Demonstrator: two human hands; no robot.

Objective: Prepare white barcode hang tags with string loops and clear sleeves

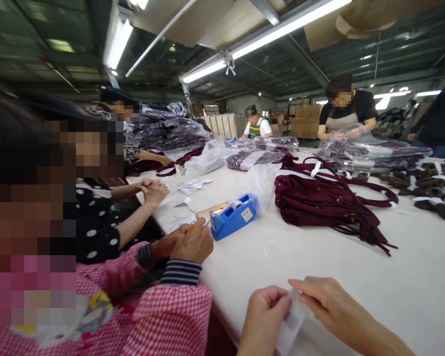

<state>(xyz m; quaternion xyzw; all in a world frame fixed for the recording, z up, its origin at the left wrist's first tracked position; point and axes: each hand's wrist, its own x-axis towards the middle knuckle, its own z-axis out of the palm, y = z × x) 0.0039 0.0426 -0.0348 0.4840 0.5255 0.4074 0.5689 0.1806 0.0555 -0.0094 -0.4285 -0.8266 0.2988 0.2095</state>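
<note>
At the near edge of the white table, my left hand (265, 319) pinches a small white label (289, 326) printed with a barcode. My right hand (328, 304) closes its thumb and fingers on the label's upper edge, with the index finger reaching toward my left thumb. The label's lower end runs to the bottom of the view. Farther up the table lies a pile of dark maroon fabric bags (315, 200) with straps, apart from both hands. To the left of them stands a blue tape dispenser (234, 216).
A co-worker in a pink checked sleeve (174, 316) sits close on my left, hands near the dispenser. Behind it are a phone (212, 209) and loose paper slips (193, 186). Plastic-wrapped bags (378, 151) and dark bundled straps (430, 183) lie farther off, with other people around the table.
</note>
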